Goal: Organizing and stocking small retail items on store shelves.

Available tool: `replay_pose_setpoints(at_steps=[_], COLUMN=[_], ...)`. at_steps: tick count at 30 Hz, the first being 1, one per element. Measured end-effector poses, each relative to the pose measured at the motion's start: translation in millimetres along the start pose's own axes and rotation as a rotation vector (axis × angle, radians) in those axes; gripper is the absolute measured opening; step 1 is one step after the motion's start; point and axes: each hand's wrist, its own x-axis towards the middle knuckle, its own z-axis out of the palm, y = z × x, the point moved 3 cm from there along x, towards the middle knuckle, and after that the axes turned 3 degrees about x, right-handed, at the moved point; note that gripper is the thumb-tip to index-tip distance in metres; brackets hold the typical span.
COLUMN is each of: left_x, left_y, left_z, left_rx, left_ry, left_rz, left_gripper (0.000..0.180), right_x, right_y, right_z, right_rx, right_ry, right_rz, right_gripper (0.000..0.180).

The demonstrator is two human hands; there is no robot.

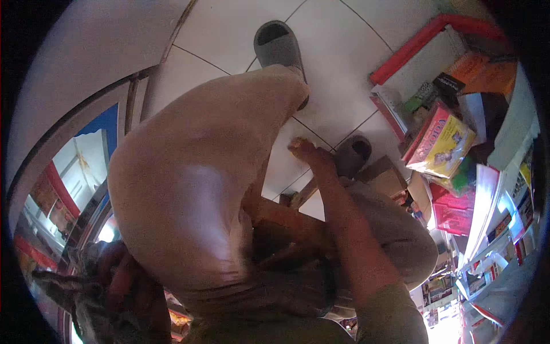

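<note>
One grey cloth [80, 289] is hanging beside the near edge of a glass case [113, 123].
Left grip [121, 280] is holding it bunched; it is looking soft, light, easiest held by gathered folds. Right grip [306, 150] is hovering, curled, over the floor [338, 69]; whether holding anything, I cannot tell.

The premises are appearing to be a small shop: a yellow-and-red package [446, 148] is sitting close to orange boxes [497, 79] and a red crate [455, 213], while assorted small goods are filling shelves [440, 291] at lower right.
</note>
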Motion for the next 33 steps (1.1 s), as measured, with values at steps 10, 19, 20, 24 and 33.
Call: replay_pose_setpoints(at_steps=[10, 19, 20, 24, 33], left_x=[-0.7, -62.7, -60.2, -57.0, -21.1], left_y=[-30.7, -69.8, -101.9, -158.7, -182.4], left_z=[114.9, 190.9, 242.6, 294.5, 234.3], left_rx=[0.098, 1.043, 0.681, 0.548, 1.405], left_ry=[-0.187, -0.108, -0.28, -0.487, -0.002], left_rz=[0.041, 0.6, 0.366, 0.251, 0.166], left_gripper=[0.038, 0.055, 0.055, 0.048, 0.042], right_x=[-102.5, -354.4, -386.3, -430.5, -413.0], right_y=[-42.2, -291.2, -296.9, -326.1, -237.9], right_z=[-217.6, -273.5, -259.2, -191.6, -137.0], right_rx=[0.059, 1.013, 0.861, 0.189, 0.878], right_ry=[0.179, 1.043, 1.179, 1.512, 1.144], right_rz=[0.237, -0.398, -0.427, -0.326, -0.272], right_gripper=[0.036, 0.029, 0.027, 0.028, 0.012])
